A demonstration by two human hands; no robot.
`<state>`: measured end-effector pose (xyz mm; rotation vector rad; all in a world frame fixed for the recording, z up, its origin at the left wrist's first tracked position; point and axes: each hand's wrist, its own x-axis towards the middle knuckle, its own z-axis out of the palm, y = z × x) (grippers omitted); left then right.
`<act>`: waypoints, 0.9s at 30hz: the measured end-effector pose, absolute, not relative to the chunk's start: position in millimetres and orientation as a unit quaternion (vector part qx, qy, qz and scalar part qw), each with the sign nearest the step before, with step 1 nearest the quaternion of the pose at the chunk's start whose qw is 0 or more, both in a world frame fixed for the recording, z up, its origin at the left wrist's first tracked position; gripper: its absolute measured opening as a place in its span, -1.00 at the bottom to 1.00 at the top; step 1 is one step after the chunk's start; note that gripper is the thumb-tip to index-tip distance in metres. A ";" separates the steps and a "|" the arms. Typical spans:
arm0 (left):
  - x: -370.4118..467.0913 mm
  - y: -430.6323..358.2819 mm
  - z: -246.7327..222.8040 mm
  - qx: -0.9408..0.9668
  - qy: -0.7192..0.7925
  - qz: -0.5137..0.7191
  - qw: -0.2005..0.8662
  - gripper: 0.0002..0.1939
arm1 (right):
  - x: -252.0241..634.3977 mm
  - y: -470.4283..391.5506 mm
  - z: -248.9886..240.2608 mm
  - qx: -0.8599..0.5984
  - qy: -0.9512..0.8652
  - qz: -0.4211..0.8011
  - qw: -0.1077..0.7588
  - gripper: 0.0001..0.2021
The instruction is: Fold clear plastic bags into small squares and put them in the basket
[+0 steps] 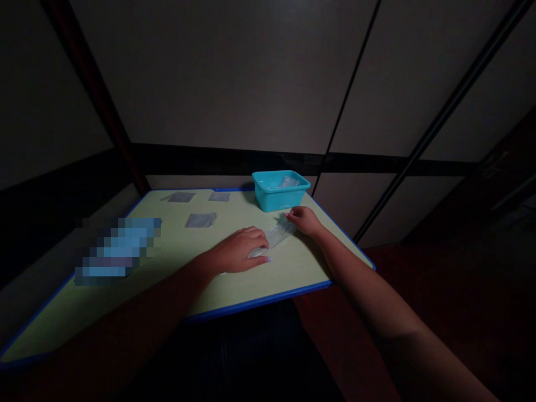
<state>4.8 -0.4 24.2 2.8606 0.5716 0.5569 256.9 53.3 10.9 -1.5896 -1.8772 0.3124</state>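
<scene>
A clear plastic bag (pixel 275 237) is stretched across the table between my two hands. My left hand (pixel 238 250) rests palm down on its near end, thumb apart from the fingers, covering part of it. At the far end, my right hand (pixel 305 220) is closed in a pinch on the bag's edge. Just beyond my right hand stands a turquoise plastic basket (pixel 278 200) with crumpled clear plastic (pixel 288 182) inside. A flat, folded plastic packet (pixel 201 220) lies to the left of my hands.
Two more flat packets, one at the far left (pixel 181 197) and one beside it (pixel 219 196), lie near the back edge. A blurred blue object (pixel 125 245) sits on the table's left side. The pale table (pixel 268 285) has a blue rim, and a panelled wall (pixel 234 78) rises behind it.
</scene>
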 end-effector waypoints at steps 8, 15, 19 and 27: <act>6.3 -0.5 24.1 0.962 0.197 0.170 0.078 -0.69 | 254.7 49.8 14.1 -0.537 -0.695 0.214 0.426 -0.57; 5.3 -2.1 25.0 0.965 0.196 0.163 0.063 -0.66 | 243.6 45.2 23.8 -0.528 -0.686 0.255 0.430 -0.55; 5.6 -2.3 24.8 0.965 0.197 0.162 0.058 -0.66 | 237.8 40.8 35.9 -0.523 -0.688 0.260 0.431 -0.55; 5.3 -1.5 20.6 0.965 0.197 0.167 0.049 -0.71 | 218.9 29.9 63.7 -0.515 -0.692 0.281 0.421 -0.58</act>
